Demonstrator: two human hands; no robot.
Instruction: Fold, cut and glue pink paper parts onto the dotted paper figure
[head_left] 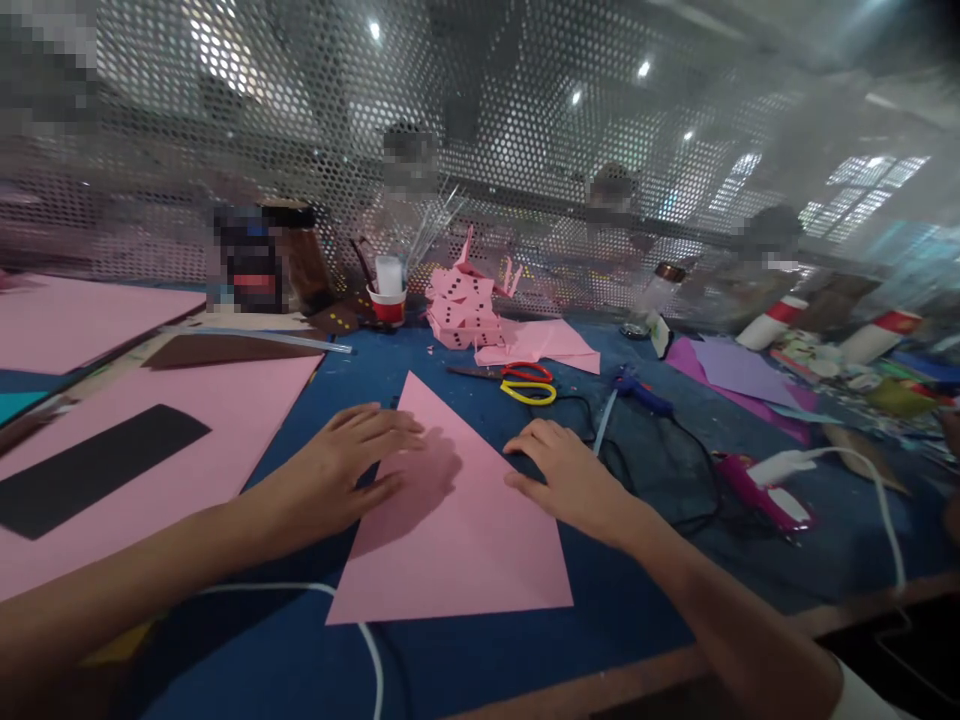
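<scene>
A pink paper sheet (465, 540), roughly triangular with its point away from me, lies flat on the blue tabletop. Over its left edge hovers my left hand (352, 460), fingers stretched and apart, casting a shadow on the paper. At the slanted right edge of the sheet is my right hand (562, 470), its fingers spread and slightly bent; whether the fingertips touch the paper I cannot tell. Neither hand holds anything. Just beyond the sheet lie scissors (529, 383) with one red and one yellow handle loop.
Pink paper scraps (547, 343) and a pink dotted paper model (465, 305) stand behind. A blue glue gun (641, 390) and a magenta power strip (765, 492) with cables lie right. At left, a black paper piece (105, 465) rests on large pink sheets (262, 400). A perforated metal screen (510, 130) rises behind.
</scene>
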